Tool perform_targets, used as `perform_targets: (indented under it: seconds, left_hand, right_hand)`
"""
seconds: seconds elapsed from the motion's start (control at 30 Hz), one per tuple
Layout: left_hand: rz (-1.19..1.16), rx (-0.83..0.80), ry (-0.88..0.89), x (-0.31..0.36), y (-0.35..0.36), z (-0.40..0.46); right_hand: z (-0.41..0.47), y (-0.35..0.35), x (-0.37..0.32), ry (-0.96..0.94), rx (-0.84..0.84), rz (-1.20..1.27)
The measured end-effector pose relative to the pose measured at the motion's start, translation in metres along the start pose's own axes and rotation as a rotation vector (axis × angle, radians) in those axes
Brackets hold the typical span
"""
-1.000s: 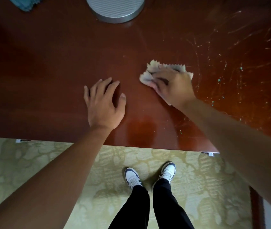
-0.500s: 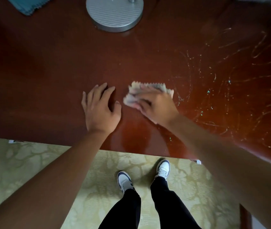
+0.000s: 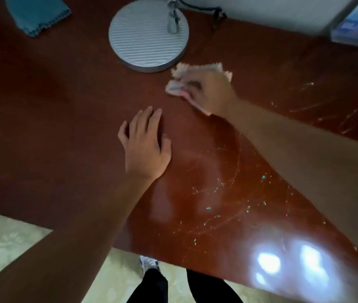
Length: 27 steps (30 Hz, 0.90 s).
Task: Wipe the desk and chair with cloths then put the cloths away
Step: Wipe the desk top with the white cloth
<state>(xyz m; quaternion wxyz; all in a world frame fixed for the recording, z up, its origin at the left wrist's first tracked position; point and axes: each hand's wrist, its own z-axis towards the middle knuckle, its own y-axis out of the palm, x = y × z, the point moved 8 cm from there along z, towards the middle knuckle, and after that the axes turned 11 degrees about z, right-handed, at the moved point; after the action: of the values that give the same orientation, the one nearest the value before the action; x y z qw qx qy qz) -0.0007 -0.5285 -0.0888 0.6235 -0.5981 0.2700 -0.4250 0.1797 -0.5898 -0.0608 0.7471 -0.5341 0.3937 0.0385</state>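
The crumpled pale cloth with a pinked edge point(image 3: 179, 84) lies bunched on the glossy red-brown wooden desk point(image 3: 64, 110), towards its far edge and just beside the round ribbed grey lamp base point(image 3: 148, 35), which sits to its far left. Your right hand point(image 3: 209, 90) is on top of it, fingers curled round the bunched fabric and pressing it down, forearm reaching in from the near right corner. So the cloth lies under that hand already, and the lamp base blocks any stroke farther left. Your left hand point(image 3: 144, 145) rests flat, fingers straight, nearer the near edge, holding nothing. A folded teal cloth point(image 3: 37, 14) waits at the far left corner, well apart from both hands. Fine scratch marks point(image 3: 326, 106) cover the desk's right side.
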Motion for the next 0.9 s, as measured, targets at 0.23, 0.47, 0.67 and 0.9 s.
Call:
perform_targets:
  seconds: [0.23, 0.47, 0.67, 0.9]
  left_hand:
    - [0.008, 0.026, 0.010, 0.009, 0.004, 0.008]
    - [0.020, 0.038, 0.001, 0.010, 0.003, 0.008]
    - [0.025, 0.046, 0.002, 0.009, 0.005, 0.007]
    - [0.014, 0.017, -0.006, 0.009, 0.003, 0.007]
  right_hand:
    - [-0.022, -0.008, 0.017, 0.021, 0.072, 0.096]
    - [-0.140, 0.026, -0.051, -0.307, -0.197, 0.342]
    - [-0.007, -0.023, 0.033, 0.059, 0.130, 0.074]
    - [-0.130, 0.011, -0.031, -0.218, -0.090, 0.204]
